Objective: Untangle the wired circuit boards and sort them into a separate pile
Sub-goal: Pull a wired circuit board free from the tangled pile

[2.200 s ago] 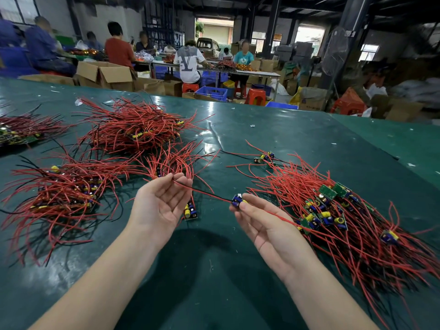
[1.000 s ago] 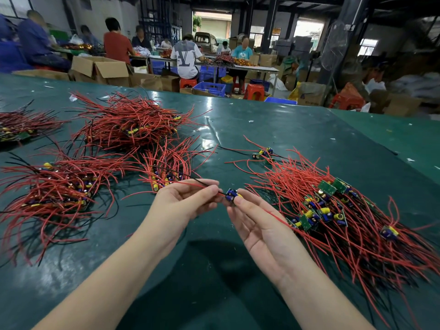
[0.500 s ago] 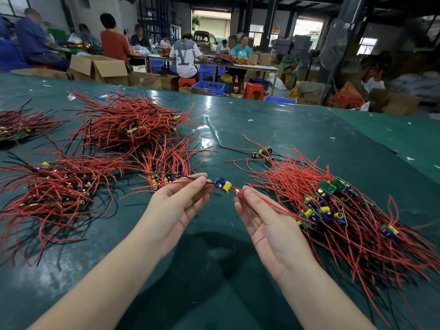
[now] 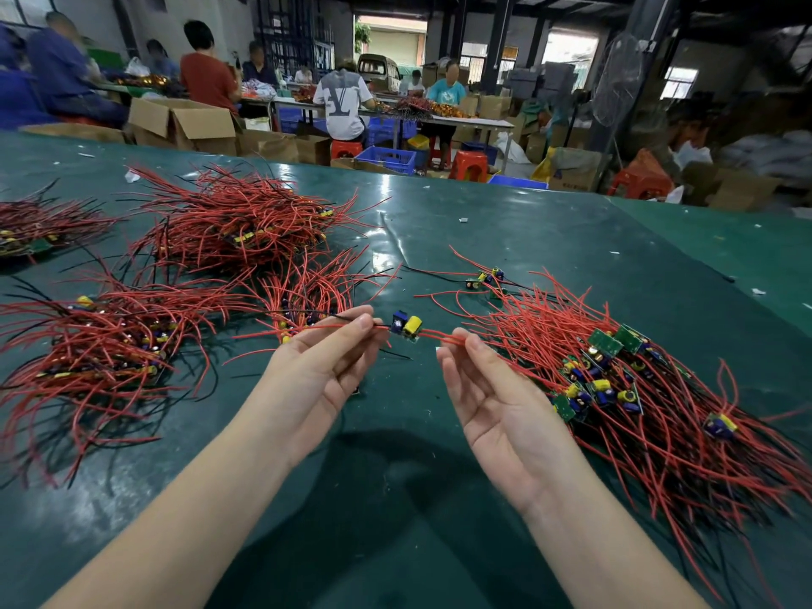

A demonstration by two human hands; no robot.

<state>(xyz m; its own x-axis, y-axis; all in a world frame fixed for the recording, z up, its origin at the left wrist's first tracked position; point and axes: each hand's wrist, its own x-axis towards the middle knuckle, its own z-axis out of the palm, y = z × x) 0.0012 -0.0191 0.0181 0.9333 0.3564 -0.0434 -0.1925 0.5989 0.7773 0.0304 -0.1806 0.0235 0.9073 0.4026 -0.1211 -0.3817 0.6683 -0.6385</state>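
Now stretching one wired circuit board (image 4: 405, 326) free between pinching left hand (image 4: 327, 362) and right hand (image 4: 485, 389) (wider apart than a second ago), ready for sorting

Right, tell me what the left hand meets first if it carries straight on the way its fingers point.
The left hand points up and to the right, at the small circuit board with a yellow part strung on red wires between both hands. That board likely comes first; past it lies bare green table, though depth is unclear.
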